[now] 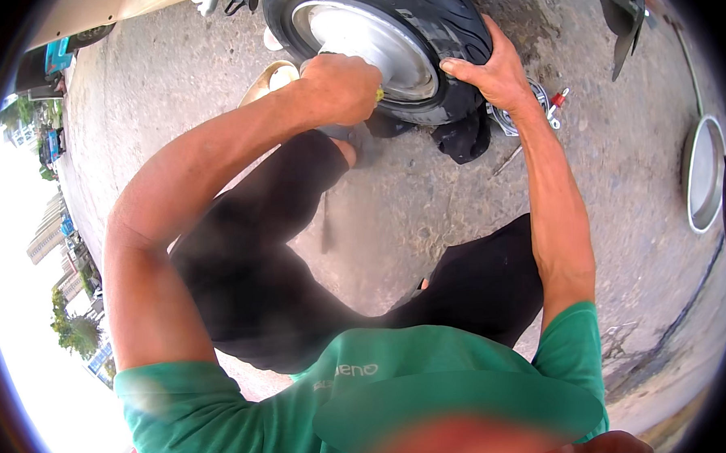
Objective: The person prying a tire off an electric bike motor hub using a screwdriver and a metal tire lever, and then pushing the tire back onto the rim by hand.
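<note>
A black tyre (462, 40) on a silver wheel hub (412, 58) stands tilted in front of me at the top of the view. My right hand (498, 71) grips its right side, the thumb pressed on the sidewall and the fingers over the tread. In front of the hub's face, my left hand (342, 83) is closed in a fist. A small yellow bit shows at the fist's lower edge; the rest of what it holds is hidden.
Black cloth (466, 138) lies beneath the wheel. Beside it are a silver round metal part (504, 121) and a red-ended piece (558, 100). A thin rod (506, 162) lies nearby. A metal ring (691, 178) stands far right; a tan rounded object (261, 83) is left of the wheel.
</note>
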Action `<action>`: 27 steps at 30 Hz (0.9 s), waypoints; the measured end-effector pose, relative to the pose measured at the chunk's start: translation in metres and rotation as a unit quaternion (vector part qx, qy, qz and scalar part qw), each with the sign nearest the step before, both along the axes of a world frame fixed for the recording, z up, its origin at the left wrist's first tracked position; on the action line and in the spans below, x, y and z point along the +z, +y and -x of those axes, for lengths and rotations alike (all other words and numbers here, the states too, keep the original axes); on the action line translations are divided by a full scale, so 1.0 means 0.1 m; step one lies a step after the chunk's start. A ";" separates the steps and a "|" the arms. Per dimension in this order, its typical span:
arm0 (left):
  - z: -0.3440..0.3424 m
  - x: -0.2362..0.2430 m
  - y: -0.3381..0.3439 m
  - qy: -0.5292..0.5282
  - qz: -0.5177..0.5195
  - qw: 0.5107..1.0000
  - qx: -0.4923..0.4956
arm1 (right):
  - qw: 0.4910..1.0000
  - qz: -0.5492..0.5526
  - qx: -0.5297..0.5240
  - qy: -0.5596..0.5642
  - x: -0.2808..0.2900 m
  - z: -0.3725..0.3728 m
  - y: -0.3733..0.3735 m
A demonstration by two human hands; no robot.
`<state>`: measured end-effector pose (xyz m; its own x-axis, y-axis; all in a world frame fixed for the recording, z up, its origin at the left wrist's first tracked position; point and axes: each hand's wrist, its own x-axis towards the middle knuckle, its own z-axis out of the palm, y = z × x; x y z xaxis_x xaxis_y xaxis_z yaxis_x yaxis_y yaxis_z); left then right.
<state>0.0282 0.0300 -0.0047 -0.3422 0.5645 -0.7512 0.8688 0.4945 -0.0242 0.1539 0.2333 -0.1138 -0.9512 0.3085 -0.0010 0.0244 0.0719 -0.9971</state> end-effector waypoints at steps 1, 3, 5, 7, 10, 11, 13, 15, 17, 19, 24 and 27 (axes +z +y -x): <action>0.02 -0.06 0.05 -0.013 -0.013 1.000 0.004 | 1.000 0.003 0.002 0.000 0.00 -0.01 0.01; 0.04 -0.13 0.12 -0.036 -0.013 0.999 0.008 | 1.000 -0.017 0.002 -0.014 0.04 -0.02 0.02; 0.07 -0.13 0.18 -0.056 0.014 0.998 0.005 | 1.000 -0.021 0.001 -0.017 0.05 -0.02 0.01; 0.04 -0.15 0.24 -0.075 0.042 0.996 0.006 | 1.000 -0.011 -0.001 -0.009 0.05 -0.02 0.02; 0.02 -0.15 0.23 -0.063 0.057 0.996 -0.008 | 1.000 0.009 -0.013 0.025 -0.03 -0.02 0.01; 0.02 -0.15 0.22 -0.053 0.058 0.997 -0.015 | 1.000 0.008 -0.012 0.024 -0.04 -0.01 0.01; 0.03 -0.10 0.17 -0.070 0.035 0.997 -0.013 | 1.000 0.008 -0.011 0.020 -0.03 0.00 0.00; 0.04 -0.13 0.16 -0.085 0.027 0.996 -0.018 | 1.000 0.013 -0.009 0.012 -0.06 0.00 0.01; 0.02 -0.16 0.15 -0.089 0.032 0.995 -0.027 | 1.000 0.018 -0.009 0.012 -0.04 0.00 0.02; -0.06 -0.11 0.10 -0.079 0.026 0.996 0.020 | 1.000 0.022 -0.012 0.012 -0.03 -0.01 0.01; -0.38 -0.43 -0.29 -0.024 -0.060 0.981 0.181 | 1.000 0.010 0.003 0.002 -0.04 -0.01 0.03; -0.43 -0.66 -0.38 -0.104 0.011 0.943 0.316 | 1.000 0.006 -0.008 0.005 -0.02 0.00 0.01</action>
